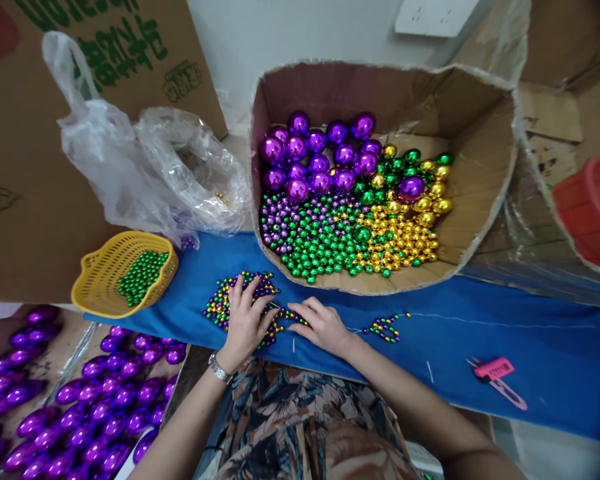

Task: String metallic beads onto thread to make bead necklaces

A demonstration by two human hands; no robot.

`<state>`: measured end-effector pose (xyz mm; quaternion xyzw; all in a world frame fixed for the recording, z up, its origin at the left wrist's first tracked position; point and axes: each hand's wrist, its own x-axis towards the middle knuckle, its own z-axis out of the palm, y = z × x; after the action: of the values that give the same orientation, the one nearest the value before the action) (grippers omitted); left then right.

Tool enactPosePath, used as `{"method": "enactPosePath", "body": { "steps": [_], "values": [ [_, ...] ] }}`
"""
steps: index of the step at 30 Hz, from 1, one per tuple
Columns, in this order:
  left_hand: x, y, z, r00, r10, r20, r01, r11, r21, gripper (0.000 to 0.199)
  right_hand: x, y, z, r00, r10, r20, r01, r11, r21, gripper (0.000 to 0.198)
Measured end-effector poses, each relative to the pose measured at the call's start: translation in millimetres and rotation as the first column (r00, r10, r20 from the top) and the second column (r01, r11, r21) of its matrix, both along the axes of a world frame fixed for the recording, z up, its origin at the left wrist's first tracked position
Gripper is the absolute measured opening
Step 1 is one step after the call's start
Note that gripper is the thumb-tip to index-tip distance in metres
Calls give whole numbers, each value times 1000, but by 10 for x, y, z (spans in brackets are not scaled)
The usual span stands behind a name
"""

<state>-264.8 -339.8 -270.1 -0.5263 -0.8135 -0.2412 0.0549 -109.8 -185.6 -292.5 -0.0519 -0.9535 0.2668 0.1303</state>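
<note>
Near the front edge of the blue-covered table [550,353], the left hand [247,315] is fanning over the loose bead pile [217,305] and the right hand [326,327] is narrowing beside it; whether either is gripping, I cannot tell. Nudging could be rolling beads off that edge; a shifting right forearm [405,377] could be tangling the beaded strand [386,328] and its trailing thread [500,321].

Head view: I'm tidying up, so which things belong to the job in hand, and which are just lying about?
Apparently in the job: mixed beads, bead strand, thread, carton of beads.
Apparently lying about: plastic bag, red container.
</note>
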Motion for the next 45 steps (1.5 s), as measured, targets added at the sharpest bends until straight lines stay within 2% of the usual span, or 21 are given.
{"method": "enactPosePath", "body": {
  "steps": [8,17,37,45],
  "values": [
    [17,10,36,1000,-2,3,2,1000,7,22,4,12,5,1000,7,-6,-7,1000,0,45],
    [-38,-63,-24,994,106,31,-107,993,50,22,12,58,-62,998,-62,22,61,997,48,37],
    [-27,122,-109,997,34,-75,-43,990,-131,29,-16,62,-4,987,-91,129,77,991,112,35],
    [-16,124,-89,998,33,-46,-39,989,-143,26,17,42,7,988,-94,120,71,981,183,34]
  ]
}}
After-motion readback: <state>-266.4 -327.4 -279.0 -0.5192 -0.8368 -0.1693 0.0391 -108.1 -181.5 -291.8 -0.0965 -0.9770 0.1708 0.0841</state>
